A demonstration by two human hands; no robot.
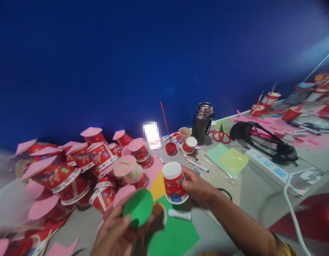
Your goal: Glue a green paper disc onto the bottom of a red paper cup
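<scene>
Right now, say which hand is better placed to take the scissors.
Probably the right hand: nearer the scissors, though holding a red cup. The left hand, farther off, holds a green round piece.

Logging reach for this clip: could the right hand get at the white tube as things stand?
Probably not: the right hand holds a red cup, though the white tube lies uncovered close by.

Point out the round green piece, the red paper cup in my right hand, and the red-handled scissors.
Round green piece (138, 207), head view: middle of face.
Red paper cup (174, 186), head view: printed side wall.
Red-handled scissors (221, 134), head view: near the pivot.
</scene>
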